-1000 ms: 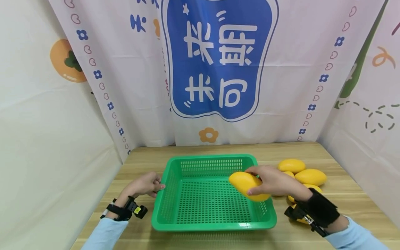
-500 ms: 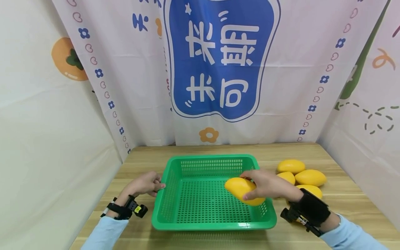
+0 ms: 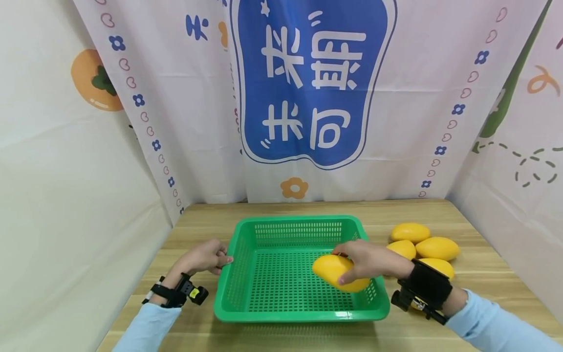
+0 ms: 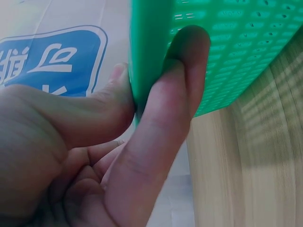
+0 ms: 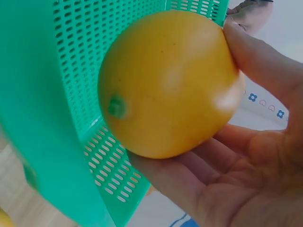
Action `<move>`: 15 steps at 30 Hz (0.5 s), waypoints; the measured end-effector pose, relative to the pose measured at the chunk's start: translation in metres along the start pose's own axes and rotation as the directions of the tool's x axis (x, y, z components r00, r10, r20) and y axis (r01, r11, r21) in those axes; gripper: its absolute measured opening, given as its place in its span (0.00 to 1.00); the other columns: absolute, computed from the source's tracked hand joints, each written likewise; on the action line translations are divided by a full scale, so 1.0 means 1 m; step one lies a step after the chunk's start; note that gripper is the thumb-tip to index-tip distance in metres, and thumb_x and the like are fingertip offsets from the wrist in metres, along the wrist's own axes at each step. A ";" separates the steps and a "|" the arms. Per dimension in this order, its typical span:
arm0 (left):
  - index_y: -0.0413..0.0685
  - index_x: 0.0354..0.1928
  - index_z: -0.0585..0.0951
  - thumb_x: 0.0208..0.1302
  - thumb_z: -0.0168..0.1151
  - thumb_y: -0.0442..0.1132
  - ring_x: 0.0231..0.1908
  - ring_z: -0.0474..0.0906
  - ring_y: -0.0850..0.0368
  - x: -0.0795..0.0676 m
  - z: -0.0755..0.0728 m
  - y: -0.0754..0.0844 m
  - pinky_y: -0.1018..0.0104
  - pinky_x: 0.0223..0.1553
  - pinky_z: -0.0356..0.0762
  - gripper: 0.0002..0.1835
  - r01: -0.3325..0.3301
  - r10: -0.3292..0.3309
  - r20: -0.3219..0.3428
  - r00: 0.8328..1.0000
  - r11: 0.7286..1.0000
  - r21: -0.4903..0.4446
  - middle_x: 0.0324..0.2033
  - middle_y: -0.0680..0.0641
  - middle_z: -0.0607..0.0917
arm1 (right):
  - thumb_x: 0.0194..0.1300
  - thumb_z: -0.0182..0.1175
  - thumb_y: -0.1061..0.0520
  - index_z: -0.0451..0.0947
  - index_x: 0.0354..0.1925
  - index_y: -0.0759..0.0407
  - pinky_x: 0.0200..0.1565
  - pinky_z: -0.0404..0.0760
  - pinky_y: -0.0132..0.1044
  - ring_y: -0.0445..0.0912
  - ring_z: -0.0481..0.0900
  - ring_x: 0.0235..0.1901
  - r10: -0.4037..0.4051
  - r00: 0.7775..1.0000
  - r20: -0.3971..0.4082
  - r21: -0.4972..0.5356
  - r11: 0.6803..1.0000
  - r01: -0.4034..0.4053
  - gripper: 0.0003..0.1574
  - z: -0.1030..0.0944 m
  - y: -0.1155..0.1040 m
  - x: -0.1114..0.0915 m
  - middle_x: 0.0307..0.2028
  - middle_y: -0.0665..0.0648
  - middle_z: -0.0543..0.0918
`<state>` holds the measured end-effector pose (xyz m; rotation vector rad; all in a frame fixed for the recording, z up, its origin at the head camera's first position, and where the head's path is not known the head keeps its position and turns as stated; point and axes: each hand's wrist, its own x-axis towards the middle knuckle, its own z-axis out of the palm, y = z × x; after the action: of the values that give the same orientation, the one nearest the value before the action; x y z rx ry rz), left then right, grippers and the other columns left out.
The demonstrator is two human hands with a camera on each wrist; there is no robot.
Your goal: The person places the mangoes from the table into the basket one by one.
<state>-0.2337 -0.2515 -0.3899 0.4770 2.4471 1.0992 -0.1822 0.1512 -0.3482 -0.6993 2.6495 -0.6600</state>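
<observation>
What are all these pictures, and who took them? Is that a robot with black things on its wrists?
No robot here, just a person's left hand and right hand. A camera worn on the head took the wide picture, looking forward and down. The close-ups come from the small black camera strapped to each wrist.

On the wooden table sits a green plastic basket full of little holes. The left hand pinches its rim. The right hand holds a yellow mango at the basket's right side; I can't tell if it touches the bottom. More mangoes lie on the table, to the right.
</observation>
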 end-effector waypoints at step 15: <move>0.48 0.19 0.63 0.68 0.55 0.31 0.16 0.66 0.61 0.002 -0.001 -0.002 0.75 0.18 0.68 0.19 0.006 -0.006 -0.009 1.000 0.999 0.032 0.14 0.54 0.63 | 0.51 0.73 0.48 0.74 0.57 0.56 0.54 0.73 0.53 0.48 0.72 0.49 0.027 0.983 0.181 -0.018 1.000 -0.024 0.36 -0.003 -0.009 0.013 0.50 0.54 0.79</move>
<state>-0.2359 -0.2524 -0.3912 0.4754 2.4758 1.0629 -0.1913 0.1384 -0.3436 -0.6940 2.4940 -0.5420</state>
